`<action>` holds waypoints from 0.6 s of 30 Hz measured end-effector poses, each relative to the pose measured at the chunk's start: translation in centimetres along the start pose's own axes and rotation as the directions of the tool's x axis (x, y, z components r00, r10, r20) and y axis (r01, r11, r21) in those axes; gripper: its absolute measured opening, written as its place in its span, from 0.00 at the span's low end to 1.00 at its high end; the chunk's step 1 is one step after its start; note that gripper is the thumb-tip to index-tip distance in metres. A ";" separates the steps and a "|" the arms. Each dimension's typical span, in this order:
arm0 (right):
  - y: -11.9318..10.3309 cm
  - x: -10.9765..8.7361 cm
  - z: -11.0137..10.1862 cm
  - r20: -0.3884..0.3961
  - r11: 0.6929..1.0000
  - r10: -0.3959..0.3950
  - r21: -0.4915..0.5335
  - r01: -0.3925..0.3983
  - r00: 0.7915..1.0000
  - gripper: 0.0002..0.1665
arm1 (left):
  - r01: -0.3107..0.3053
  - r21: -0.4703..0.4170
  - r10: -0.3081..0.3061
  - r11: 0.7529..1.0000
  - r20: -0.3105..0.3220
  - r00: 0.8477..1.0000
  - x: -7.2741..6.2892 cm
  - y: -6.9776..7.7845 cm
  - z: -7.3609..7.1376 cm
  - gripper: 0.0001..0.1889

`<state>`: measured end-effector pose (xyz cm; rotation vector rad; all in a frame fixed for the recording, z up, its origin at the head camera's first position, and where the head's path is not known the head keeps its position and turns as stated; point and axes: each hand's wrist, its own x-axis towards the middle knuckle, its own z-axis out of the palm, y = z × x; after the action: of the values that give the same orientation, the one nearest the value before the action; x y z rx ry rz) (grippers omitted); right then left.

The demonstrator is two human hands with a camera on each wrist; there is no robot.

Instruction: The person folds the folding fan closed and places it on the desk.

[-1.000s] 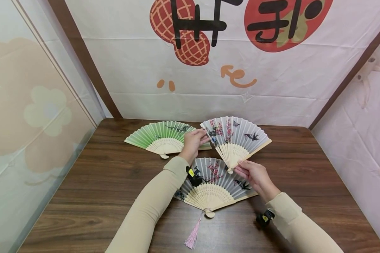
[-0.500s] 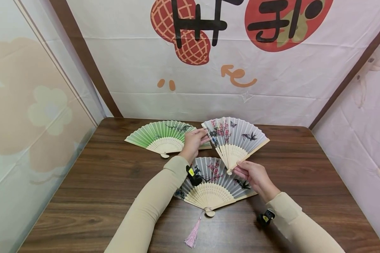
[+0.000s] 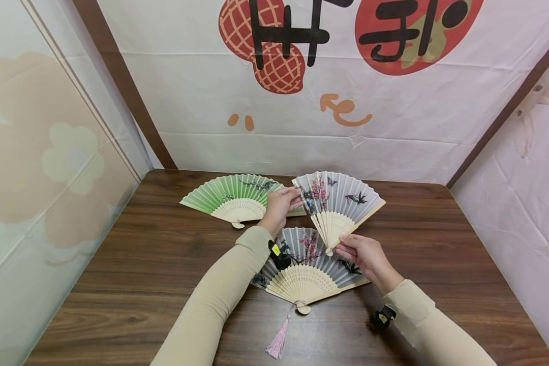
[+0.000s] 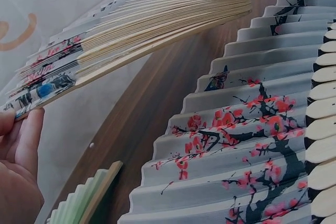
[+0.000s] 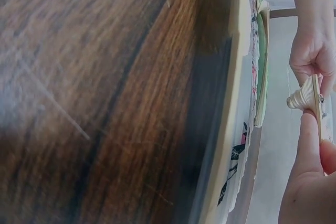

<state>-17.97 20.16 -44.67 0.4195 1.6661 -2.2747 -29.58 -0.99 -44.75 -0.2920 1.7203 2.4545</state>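
A whitish folding fan (image 3: 343, 195) with pink blossoms, a butterfly and a dark bird is held up, partly spread. My left hand (image 3: 280, 206) pinches its left outer edge between thumb and fingers, also seen in the left wrist view, where the left hand (image 4: 21, 161) is at the leaf's edge. Near the pivot, my right hand (image 3: 368, 256) pinches the right guard stick between thumb and fingers. Below it lies a spread grey folding fan (image 3: 302, 282) of like pattern, with a pink tassel (image 3: 280, 338). The left wrist partly covers that fan.
A spread green folding fan (image 3: 229, 195) lies behind my left hand, its right side partly hidden. All this is on a dark wooden table (image 3: 132, 284). Printed cloth walls (image 3: 187, 86) stand at the back and both sides.
The held fan's right edge has swung a little left and down, so the fan is slightly less spread. My right hand has shifted slightly left with it. The left hand stays nearly still.
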 end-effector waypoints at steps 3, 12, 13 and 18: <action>0.0 0.0 0.0 0.003 1.000 0.003 -0.010 -0.003 1.000 0.15 | 0.007 0.007 -0.007 1.000 0.005 1.000 -0.1 0.0 -0.1 0.16; 0.0 -0.1 0.1 0.007 0.999 0.001 -0.035 -0.001 1.000 0.15 | 0.014 0.024 -0.015 1.000 0.021 1.000 -0.1 0.0 -0.2 0.16; 0.0 -0.1 0.2 0.008 0.999 0.002 -0.037 -0.002 1.000 0.15 | 0.014 0.028 -0.015 1.000 0.022 1.000 -0.1 0.0 -0.2 0.16; 0.0 -0.1 0.2 0.007 0.999 0.006 -0.043 -0.005 1.000 0.15 | 0.020 0.029 -0.021 0.999 0.023 1.000 -0.1 0.0 -0.2 0.16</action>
<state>-17.87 19.97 -44.53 0.4057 1.7050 -2.2295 -29.48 -1.21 -44.84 -0.2754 1.7324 2.4071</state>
